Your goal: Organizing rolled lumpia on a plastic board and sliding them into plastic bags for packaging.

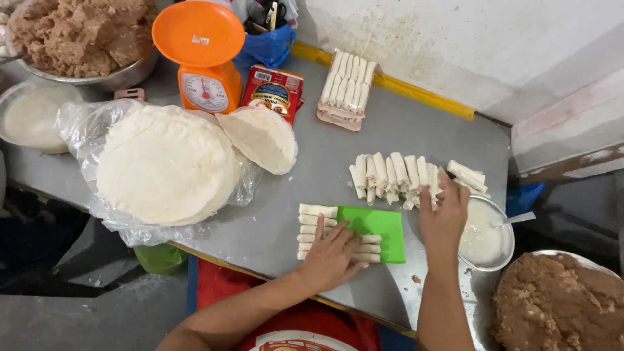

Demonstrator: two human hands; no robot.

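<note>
Head view: left hand point(329, 257) flat on five rolls point(312, 234); right hand point(444, 218) open.

Green board point(380, 229), orange scale point(203, 55), pale rolls point(325, 231).

I see rolls point(328, 233) on the board point(377, 233); loose rolls point(396, 179) behind it; bowl point(504, 257) right, possibly holding paste; wrapper stack point(166, 166) left.
</note>
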